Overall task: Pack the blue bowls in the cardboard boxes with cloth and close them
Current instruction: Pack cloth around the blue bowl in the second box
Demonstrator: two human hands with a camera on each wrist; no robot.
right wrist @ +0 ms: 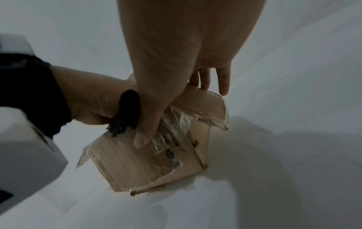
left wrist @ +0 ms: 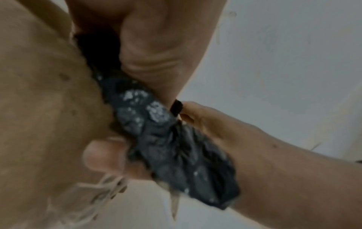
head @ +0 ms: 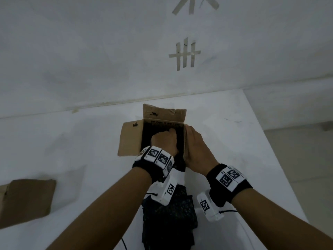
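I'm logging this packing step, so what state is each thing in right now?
cardboard box: standing on the table, top flaps open.
dark cloth: partly inside the box, the rest trailing out onto the table.
left hand: inside the box, gripping the cloth.
right hand: holding the box's right side.
brown cardboard piece: lying on the table, untouched.

Small brown cardboard box [head: 163,114] stands on the white table [head: 72,141] near the wall. Top open, back and left flaps splayed outward, clear tape on its sides. Dark cloth [head: 169,213], pale-flecked and crumpled: one end down in the box, gripped by the left hand [head: 164,141]; the rest trails over the near edge onto the table. Right hand [head: 196,147] clasps the box's right wall.
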